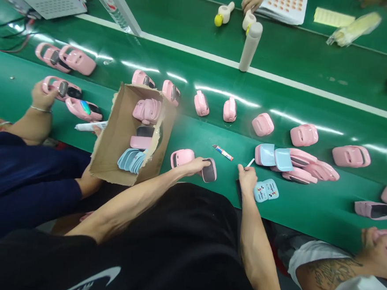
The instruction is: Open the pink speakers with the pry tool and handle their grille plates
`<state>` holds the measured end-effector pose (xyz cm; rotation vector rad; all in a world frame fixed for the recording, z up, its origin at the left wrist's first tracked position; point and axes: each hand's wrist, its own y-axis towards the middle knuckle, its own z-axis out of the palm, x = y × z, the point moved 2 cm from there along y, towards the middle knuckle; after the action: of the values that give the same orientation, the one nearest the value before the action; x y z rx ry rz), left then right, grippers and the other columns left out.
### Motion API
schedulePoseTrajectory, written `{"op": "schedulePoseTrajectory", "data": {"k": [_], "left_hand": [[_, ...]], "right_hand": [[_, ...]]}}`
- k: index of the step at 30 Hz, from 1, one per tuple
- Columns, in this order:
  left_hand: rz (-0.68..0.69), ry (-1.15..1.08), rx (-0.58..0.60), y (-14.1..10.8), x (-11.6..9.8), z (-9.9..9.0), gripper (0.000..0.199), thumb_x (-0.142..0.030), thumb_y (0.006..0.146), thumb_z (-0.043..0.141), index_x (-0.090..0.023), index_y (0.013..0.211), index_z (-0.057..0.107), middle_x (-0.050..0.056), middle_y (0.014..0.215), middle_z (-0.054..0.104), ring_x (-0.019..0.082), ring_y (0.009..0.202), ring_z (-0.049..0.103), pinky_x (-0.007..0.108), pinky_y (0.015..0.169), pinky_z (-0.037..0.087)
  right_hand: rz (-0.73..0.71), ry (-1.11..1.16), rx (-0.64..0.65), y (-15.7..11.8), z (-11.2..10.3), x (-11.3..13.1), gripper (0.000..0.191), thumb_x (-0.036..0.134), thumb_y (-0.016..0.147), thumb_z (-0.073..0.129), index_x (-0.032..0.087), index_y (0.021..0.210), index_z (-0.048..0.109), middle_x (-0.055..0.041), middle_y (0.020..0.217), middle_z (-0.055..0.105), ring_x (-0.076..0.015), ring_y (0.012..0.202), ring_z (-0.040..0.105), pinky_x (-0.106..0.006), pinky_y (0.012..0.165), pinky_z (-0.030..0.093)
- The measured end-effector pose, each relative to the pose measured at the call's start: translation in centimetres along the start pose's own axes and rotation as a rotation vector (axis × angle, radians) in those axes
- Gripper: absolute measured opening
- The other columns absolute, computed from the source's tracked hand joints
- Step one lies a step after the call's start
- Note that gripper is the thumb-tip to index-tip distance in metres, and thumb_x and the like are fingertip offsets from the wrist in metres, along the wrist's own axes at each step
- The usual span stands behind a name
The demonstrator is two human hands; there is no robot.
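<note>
My left hand (199,165) is closed on the edge of a pink-rimmed panel (209,170) with a dark face. Just left of it a pink plastic housing (182,156) lies on the bench, partly behind the hand. My right hand (248,179) pinches a slim white stick (251,162) whose tip points up and away. Against its right side lie light-blue printed cards (266,190), and a dark flat object (239,192) shows at its left. Between the hands rests a slim blue, white and red tube-like item (222,152).
At left stands an open cardboard box (103,156) holding pink parts and blue pieces. Stacked pink housings (306,166) with blue cards (266,155) lie right. More pink units (263,124) line the green belt. A grey bottle (251,47) stands behind. Co-workers sit on both sides.
</note>
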<state>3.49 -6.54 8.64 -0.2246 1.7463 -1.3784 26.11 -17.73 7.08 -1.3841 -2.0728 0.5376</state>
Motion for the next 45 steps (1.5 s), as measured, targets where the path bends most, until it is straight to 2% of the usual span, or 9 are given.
{"op": "schedulePoseTrajectory", "data": {"k": [7,11,20,23,27,30,33,37,45], "left_hand": [[0.145,-0.54,0.439,-5.8,0.5,-0.7,0.045,-0.047,0.092,0.074,-0.014,0.122,0.069,0.014,0.091,0.079,0.029,0.079,0.08,0.046,0.076,0.066],[0.188,-0.758,0.667,-7.1,1.3,-0.4,0.045,-0.045,0.088,0.081,-0.016,0.12,0.068,0.014,0.089,0.08,0.03,0.075,0.08,0.04,0.066,0.065],[0.087,-0.811,0.723,-7.9,3.0,0.7,0.028,-0.03,0.088,0.085,-0.011,0.105,0.072,0.011,0.084,0.079,0.024,0.071,0.08,0.033,0.064,0.067],[0.066,-0.776,0.765,-8.2,3.3,1.1,0.029,-0.03,0.088,0.086,-0.012,0.104,0.072,0.011,0.084,0.08,0.024,0.069,0.08,0.033,0.062,0.067],[0.014,-0.72,0.79,-8.7,3.5,1.4,0.032,-0.032,0.084,0.089,-0.013,0.103,0.073,0.01,0.083,0.08,0.025,0.068,0.08,0.029,0.057,0.065],[0.019,-0.664,0.781,-9.1,3.6,1.5,0.033,-0.034,0.082,0.089,-0.012,0.101,0.073,0.012,0.082,0.08,0.025,0.067,0.08,0.028,0.056,0.063],[0.049,-0.635,0.766,-9.4,3.6,1.8,0.032,-0.036,0.082,0.088,-0.011,0.097,0.074,0.013,0.08,0.08,0.024,0.064,0.079,0.027,0.056,0.062],[0.085,-0.644,0.748,-9.9,3.5,2.2,0.03,-0.035,0.083,0.087,-0.011,0.096,0.074,0.012,0.076,0.078,0.022,0.061,0.077,0.024,0.054,0.059],[0.103,-0.67,0.649,-10.4,4.1,2.8,0.032,-0.035,0.081,0.088,-0.011,0.096,0.073,0.01,0.075,0.078,0.023,0.061,0.078,0.026,0.055,0.061]], "right_hand": [[0.093,0.146,-0.003,3.0,-1.5,-0.9,0.03,0.04,0.106,0.07,0.019,0.129,0.07,-0.0097,0.136,0.071,-0.0239,0.117,0.071,-0.048,0.103,0.062],[-0.004,0.358,0.045,0.9,-1.1,-0.2,0.027,0.043,0.1,0.074,0.017,0.096,0.072,-0.0067,0.096,0.078,-0.0207,0.088,0.076,-0.035,0.081,0.064],[-0.421,0.923,0.226,-12.0,-1.2,-0.6,0.033,0.05,0.098,0.064,0.022,0.115,0.064,0.0096,0.058,0.056,-0.0119,0.043,0.058,-0.022,0.044,0.048],[-0.647,1.007,0.374,-15.3,-2.2,-0.9,0.029,0.04,0.101,0.066,0.023,0.126,0.066,-0.0071,0.106,0.078,-0.019,0.085,0.08,-0.035,0.076,0.068],[-0.816,0.936,0.653,-17.9,-3.5,-1.8,0.061,0.04,0.094,0.077,0.03,0.151,0.058,-0.0134,0.161,0.049,-0.0295,0.135,0.068,-0.047,0.107,0.063],[-0.756,0.874,0.676,-18.8,-3.4,-2.4,0.043,0.044,0.099,0.073,0.026,0.138,0.065,-0.0108,0.136,0.063,-0.0199,0.102,0.074,-0.035,0.087,0.064],[-0.649,0.87,0.549,-19.2,-2.4,-2.5,0.026,0.046,0.109,0.057,0.027,0.126,0.057,0.0002,0.098,0.067,-0.0085,0.057,0.05,-0.024,0.055,0.045],[-0.673,0.757,0.544,-19.3,-1.2,-2.1,0.032,0.049,0.111,0.05,0.026,0.133,0.05,0.0032,0.085,0.062,-0.012,0.059,0.046,-0.026,0.056,0.038],[-0.749,0.468,0.412,-18.7,-1.2,-1.1,0.04,0.054,0.112,0.04,0.024,0.092,0.056,0.005,0.07,0.051,-0.0128,0.061,0.046,-0.027,0.063,0.035]]}}
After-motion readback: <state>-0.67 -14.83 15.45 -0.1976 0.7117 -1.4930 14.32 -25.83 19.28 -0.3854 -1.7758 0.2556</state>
